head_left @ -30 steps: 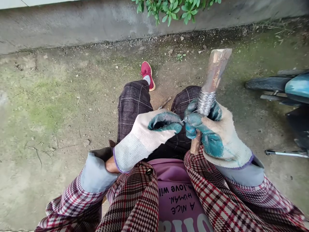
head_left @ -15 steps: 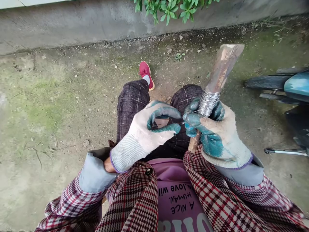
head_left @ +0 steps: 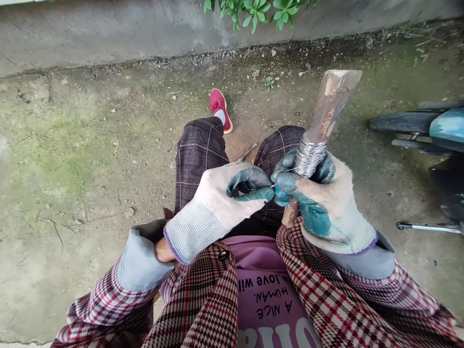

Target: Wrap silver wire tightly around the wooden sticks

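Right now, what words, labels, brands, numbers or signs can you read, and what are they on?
"A NICE": purple shirt, upside down.
"HUMAN.": same shirt, upside down.
"e.love wil": same shirt, upside down, ends hidden by the jacket.
Large pale letters on it: cut off by the picture's edge, unreadable.
Wooden stick and wire: nothing readable.

- This is outside, in a place like a yard
- The floor is bare brown dirt (head_left: 94,193) with fuzzy green patches (head_left: 68,159)
- A long grey wall that looks like concrete (head_left: 108,36) runs along the far side
- A leafy bright green bush (head_left: 255,12) hangs in front of it
- A tiny green weed (head_left: 270,82) grows from the dirt
- A blue and black machine (head_left: 447,128), maybe a bike, is at the right edge
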Available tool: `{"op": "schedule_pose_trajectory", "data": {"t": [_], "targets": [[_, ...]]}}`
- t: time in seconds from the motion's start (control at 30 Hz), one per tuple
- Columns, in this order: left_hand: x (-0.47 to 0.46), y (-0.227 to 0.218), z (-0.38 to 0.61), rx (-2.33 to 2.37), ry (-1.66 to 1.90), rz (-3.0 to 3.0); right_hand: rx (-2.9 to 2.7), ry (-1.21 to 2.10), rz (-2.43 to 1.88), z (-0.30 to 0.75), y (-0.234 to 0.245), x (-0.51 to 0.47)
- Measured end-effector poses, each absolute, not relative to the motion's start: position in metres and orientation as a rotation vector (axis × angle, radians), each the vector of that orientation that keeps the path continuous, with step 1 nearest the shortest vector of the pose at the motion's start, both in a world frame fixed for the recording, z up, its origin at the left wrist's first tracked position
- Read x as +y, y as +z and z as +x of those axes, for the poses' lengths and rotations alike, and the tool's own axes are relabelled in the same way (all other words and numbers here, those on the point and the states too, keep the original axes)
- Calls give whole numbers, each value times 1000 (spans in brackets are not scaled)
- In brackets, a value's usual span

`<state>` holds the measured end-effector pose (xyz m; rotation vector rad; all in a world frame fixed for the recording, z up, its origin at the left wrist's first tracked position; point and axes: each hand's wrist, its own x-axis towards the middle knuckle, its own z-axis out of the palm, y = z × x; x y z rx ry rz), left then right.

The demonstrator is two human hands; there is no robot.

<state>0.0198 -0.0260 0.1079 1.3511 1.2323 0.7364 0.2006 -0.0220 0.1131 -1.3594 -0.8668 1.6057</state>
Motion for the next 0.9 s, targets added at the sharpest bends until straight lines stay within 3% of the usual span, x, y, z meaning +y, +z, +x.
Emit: {"op": "schedule_pose_trajectory", "data": {"t": [0.37, 0.9], "targets": [[-21, 102, 24, 1184, 750, 1084, -971, 1411, -1447, 201, 109, -31], [-18, 100, 14, 966, 616, 849, -979, 1457, -1375, 205, 113, -25]]}}
